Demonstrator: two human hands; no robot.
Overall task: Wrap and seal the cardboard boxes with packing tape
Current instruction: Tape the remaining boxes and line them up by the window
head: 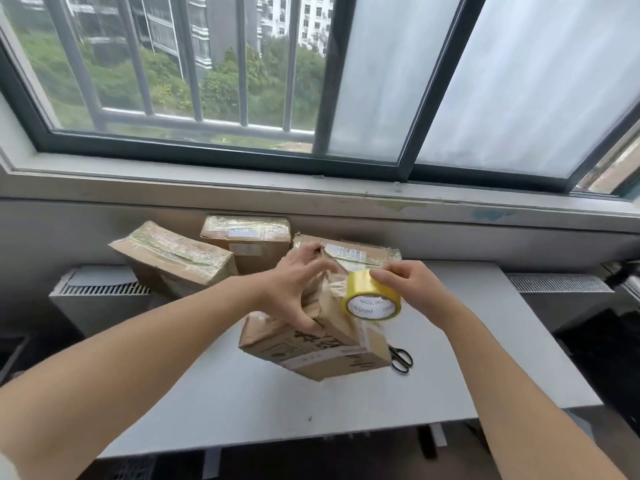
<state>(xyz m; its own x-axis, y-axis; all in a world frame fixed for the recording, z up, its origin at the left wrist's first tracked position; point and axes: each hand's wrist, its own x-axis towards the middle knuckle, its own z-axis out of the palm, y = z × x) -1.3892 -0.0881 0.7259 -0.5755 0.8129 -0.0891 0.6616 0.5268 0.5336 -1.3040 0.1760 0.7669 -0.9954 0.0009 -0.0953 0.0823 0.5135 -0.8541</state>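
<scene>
Holding the brown cardboard box with dark printed characters (322, 344) tilted on one edge above the pale grey counter (485, 341), the left hand (294, 289) presses on its crumpled top, with the fingers (313, 263) spread apart and the thumb down on the near face. The right hand (408, 282) carries the yellowish roll of clear packing tape with a white printed core (374, 299); its fingers are clamped on the upper rim of the roll, which sits just beside the box's top right corner. I cannot tell if a free strip already sticks to the cardboard, because the tape is transparent.

Three more taped brown cardboard boxes (246, 240) stand near the wall under the window, apart from the work. A pair of black-handled scissors (401, 358) lies on the counter, partly hidden behind the box's lower right corner.

In my judgement the main risk is the tilt: the box rests only on an edge, so a strong pull on the roll may turn it or make it slip from the left hand. The wrinkled top can also trap air, so the tape would wrinkle and seal badly. If the box drops, it could land on the scissors
</scene>
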